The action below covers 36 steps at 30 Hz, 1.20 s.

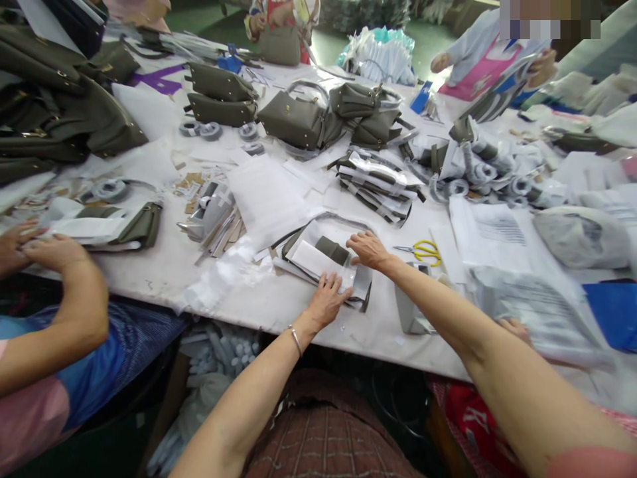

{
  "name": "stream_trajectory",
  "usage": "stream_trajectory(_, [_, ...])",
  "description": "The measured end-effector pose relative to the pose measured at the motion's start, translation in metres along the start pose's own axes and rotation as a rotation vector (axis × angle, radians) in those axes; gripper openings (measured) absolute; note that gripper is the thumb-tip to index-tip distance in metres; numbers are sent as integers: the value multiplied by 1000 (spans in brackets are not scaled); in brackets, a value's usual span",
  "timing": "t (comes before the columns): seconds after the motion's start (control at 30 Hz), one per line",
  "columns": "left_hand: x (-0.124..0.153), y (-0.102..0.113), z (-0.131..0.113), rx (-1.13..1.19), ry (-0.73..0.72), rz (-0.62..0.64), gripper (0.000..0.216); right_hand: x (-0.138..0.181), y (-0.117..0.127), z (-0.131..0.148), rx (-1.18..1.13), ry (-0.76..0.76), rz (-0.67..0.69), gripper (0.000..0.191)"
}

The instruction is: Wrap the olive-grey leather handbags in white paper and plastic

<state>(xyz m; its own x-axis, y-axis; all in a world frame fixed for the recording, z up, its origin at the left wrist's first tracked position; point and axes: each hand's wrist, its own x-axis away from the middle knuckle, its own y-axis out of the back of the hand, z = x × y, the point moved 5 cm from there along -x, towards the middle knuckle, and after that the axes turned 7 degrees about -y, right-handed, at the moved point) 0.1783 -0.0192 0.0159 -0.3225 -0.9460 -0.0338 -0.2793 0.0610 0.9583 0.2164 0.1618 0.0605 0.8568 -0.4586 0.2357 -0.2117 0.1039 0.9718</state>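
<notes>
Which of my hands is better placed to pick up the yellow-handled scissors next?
Your right hand, most likely. It's at the right side of the bag, and the scissors lie just to its right. Your left hand is on the bag's near side, farther from them.

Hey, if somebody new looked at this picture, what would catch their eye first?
Probably the left hand and right hand, both on an olive handbag with white paper, near the table's front edge. Just right of them, yellow-handled scissors stand out on the pale surface. A big heap of olive bags sits at the upper left.
</notes>
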Motion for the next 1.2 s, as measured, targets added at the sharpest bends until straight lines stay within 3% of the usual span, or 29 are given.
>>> stream_trajectory(0.1, [0, -3, 0, 7, -2, -8, 58, 18, -10, -8, -142, -205, -106, 85])
stream_trajectory(0.2, [1, -3, 0, 1, -6, -27, 58, 35, -34, -2, -225, -322, -74, 101])
stream_trajectory(0.27, [1, -1, 0, -4, -10, -22, 56, 45, -41, -1, -257, -426, -127, 94])
stream_trajectory(0.43, [0, 5, -1, -17, -27, 0, 54, 77, -31, 18, -563, -573, -511, 54])
stream_trajectory(0.57, [0, 4, 0, 25, -5, -3, 54, 91, -52, 62, -869, -509, -510, 46])
stream_trajectory(0.7, [4, 21, 18, 154, -60, -44, 48, 95, -77, 87, -861, -424, -471, 45])
stream_trajectory(0.8, [8, 50, 53, 140, -45, -108, 35, 95, -83, 92, -717, -333, -481, 42])
stream_trajectory(0.9, [12, 76, 103, 52, 159, -202, 25, 96, -80, 92, -598, -314, -491, 42])
stream_trajectory(1.0, [16, 83, 137, 114, 347, -242, 20, 98, -72, 92, -522, -310, -453, 41])
stream_trajectory(1.1, [19, 76, 136, 217, 382, -239, 21, 100, -58, 93, -458, -307, -419, 41])
stream_trajectory(1.2, [29, 67, 107, 245, 386, -243, 24, 96, -46, 102, -402, -286, -413, 49])
